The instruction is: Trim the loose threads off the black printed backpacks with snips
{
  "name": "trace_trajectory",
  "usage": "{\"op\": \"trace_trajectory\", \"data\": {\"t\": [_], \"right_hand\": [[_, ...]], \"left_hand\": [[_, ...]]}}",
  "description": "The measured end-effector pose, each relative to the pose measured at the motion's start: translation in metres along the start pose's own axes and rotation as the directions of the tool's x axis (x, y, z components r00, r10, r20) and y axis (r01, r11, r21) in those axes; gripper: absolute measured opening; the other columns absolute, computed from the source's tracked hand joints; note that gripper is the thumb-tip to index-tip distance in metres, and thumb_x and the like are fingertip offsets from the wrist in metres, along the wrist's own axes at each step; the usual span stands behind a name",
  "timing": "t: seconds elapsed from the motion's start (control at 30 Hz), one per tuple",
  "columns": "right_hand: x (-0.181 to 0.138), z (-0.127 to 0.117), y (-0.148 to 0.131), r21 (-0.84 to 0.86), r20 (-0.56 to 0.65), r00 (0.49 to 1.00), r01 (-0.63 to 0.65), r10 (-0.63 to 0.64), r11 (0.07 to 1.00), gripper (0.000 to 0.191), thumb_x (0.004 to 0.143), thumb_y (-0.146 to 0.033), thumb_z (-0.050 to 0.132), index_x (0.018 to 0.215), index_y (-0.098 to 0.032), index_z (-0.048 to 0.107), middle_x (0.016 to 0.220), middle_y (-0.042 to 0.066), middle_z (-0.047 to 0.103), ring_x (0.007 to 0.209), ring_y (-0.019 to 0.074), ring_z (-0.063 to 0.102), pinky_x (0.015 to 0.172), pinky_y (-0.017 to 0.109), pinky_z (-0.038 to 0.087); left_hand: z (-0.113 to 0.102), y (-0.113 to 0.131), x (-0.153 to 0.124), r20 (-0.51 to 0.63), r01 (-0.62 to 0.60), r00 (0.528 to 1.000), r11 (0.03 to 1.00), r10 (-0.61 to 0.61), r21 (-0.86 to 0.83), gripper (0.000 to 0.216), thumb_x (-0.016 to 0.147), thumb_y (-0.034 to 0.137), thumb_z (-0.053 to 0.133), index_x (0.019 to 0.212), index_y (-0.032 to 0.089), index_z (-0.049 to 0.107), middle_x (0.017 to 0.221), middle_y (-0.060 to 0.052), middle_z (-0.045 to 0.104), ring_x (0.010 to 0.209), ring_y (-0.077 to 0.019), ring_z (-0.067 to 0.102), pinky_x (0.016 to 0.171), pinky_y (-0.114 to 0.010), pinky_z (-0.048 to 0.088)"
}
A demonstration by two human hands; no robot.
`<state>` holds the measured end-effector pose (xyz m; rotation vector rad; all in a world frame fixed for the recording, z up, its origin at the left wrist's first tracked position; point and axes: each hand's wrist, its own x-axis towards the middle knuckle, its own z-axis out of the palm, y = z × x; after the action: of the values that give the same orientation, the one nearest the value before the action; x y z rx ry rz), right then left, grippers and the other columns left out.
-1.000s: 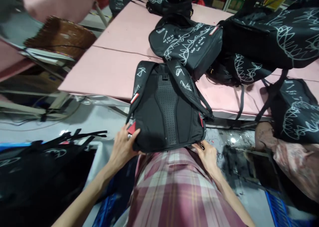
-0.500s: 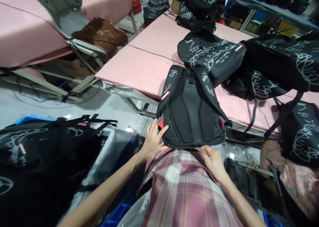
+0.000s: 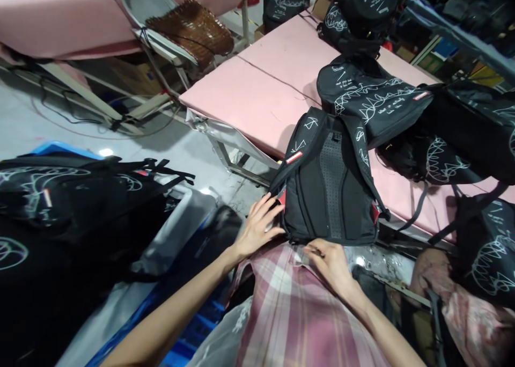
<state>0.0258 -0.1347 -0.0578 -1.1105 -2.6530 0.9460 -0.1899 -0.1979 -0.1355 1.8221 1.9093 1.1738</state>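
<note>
A black backpack (image 3: 311, 200) leans on the table's edge before me, its padded back panel and shoulder straps facing up. White scribbles mark the straps, and red patches show at both lower sides. My left hand (image 3: 259, 227) is at the pack's lower left corner, fingers stretched out and apart, seemingly touching its side. Just below the bottom edge, my right hand (image 3: 332, 262) has its fingers curled together; whatever is between them is too small or hidden to make out. A plaid apron (image 3: 277, 313) covers my lap under the pack.
Several more black backpacks (image 3: 374, 101) lie on the pink-covered table (image 3: 257, 96). To my left, packs (image 3: 80, 195) fill a bin with a pale liner (image 3: 173, 222). A chair with a woven brown seat cover (image 3: 193, 31) stands beyond. Another person's patterned clothing (image 3: 470, 313) shows at right.
My view has turned left, so the scene sits further right. The right hand has moved left along the pack's bottom edge, toward the left hand, which stays by the corner.
</note>
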Motion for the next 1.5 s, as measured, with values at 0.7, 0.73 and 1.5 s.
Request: {"op": "trace_trajectory", "data": {"t": [0.7,0.73,1.5], "right_hand": [[0.007,-0.013,0.032,0.117,-0.261,0.962,0.114,-0.08,0.987,0.02,0.084,-0.018,0.048,0.089,-0.02,0.067,0.086,0.005,0.064,0.076,0.0148,0.063,0.065,0.024,0.05],[0.008,-0.02,0.037,0.138,-0.314,0.949,0.089,-0.041,0.987,0.019,0.085,-0.021,0.048,0.089,-0.02,0.067,0.084,0.006,0.065,0.077,0.016,0.063,0.067,0.026,0.05],[0.019,-0.036,0.074,0.314,-0.311,0.942,-0.025,0.128,0.949,0.021,0.085,-0.021,0.047,0.087,-0.019,0.068,0.071,0.002,0.063,0.061,0.0125,0.059,0.056,0.021,0.046]], "left_hand": [[-0.016,0.032,0.041,0.383,0.643,0.762,0.538,-0.522,-0.545,0.037,0.085,0.048,0.04,0.076,0.015,0.054,0.058,-0.003,0.063,0.052,-0.0156,0.062,0.051,-0.025,0.047],[-0.016,0.038,0.046,0.373,0.63,0.763,0.48,-0.527,-0.61,0.037,0.084,0.047,0.041,0.085,0.014,0.056,0.073,-0.008,0.068,0.066,-0.0178,0.066,0.059,-0.027,0.051],[0.024,0.06,0.135,0.517,0.767,0.531,0.122,-0.671,-0.63,0.026,0.067,0.036,0.063,0.08,0.014,0.058,0.079,-0.009,0.065,0.082,-0.0225,0.063,0.072,-0.034,0.05]]}}
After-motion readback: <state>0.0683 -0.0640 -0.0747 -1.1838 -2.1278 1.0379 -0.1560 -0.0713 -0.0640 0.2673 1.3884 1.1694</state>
